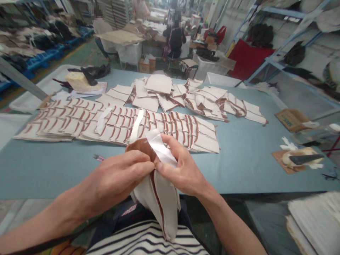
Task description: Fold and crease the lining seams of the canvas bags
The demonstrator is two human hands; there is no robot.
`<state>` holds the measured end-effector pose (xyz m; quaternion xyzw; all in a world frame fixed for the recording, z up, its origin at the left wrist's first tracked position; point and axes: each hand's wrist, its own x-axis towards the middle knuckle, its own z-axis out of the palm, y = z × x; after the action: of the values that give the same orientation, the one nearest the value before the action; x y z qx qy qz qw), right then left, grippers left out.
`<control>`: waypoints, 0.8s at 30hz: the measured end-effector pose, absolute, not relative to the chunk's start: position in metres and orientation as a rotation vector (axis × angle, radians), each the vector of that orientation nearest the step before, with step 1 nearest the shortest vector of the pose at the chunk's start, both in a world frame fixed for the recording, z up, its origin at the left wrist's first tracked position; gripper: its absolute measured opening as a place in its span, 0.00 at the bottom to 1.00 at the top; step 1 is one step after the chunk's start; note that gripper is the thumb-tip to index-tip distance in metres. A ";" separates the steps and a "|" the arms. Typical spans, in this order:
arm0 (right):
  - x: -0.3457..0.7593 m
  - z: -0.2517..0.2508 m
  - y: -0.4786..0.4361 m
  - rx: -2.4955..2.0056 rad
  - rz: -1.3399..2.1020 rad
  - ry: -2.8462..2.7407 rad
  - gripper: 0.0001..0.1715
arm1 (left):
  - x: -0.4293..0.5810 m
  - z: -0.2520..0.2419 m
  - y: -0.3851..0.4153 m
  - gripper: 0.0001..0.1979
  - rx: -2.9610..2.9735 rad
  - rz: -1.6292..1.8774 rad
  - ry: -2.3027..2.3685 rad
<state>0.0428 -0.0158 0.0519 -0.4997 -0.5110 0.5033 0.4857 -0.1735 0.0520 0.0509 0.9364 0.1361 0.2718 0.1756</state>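
Observation:
A cream fabric piece [166, 193] with a brown seam hangs over my lap at the table's front edge, its brown inner side showing at the top. My left hand [119, 175] pinches its upper edge at the seam. On the other side of the seam, my right hand [183, 170] grips the same edge with thumb and fingers. A white paper strip [162, 148] sticks up from between the right thumb and fingers. Just beyond the hands lies a row of overlapping cream pieces [119, 124] with brown seams and a white strip [136, 125] on top.
Loose cream pieces [159, 85] are heaped farther back on the blue-green table [244, 152]. Small snips [98, 158] lie left of my hands. A cardboard box [290, 118] and a glue-like block with a dark tool [300, 157] are at the right. People sit at tables beyond.

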 end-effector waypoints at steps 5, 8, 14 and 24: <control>0.040 0.053 -0.032 -1.320 0.901 -1.400 0.36 | -0.171 0.067 0.050 0.04 2.326 0.637 0.557; 0.039 0.048 -0.039 -1.345 0.616 -1.539 0.37 | -0.166 0.075 0.055 0.11 2.292 0.540 0.498; 0.041 0.053 -0.044 -1.245 0.325 -1.741 0.34 | -0.159 0.078 0.064 0.12 2.405 0.484 0.340; 0.031 0.042 -0.049 -1.179 1.144 -1.158 0.33 | -0.145 0.068 0.046 0.13 1.972 0.540 0.427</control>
<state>0.0312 -0.0490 0.0421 -0.4952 -0.4863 0.4803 0.5363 -0.1454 0.0456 0.0681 0.8164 0.1766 0.2236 0.5024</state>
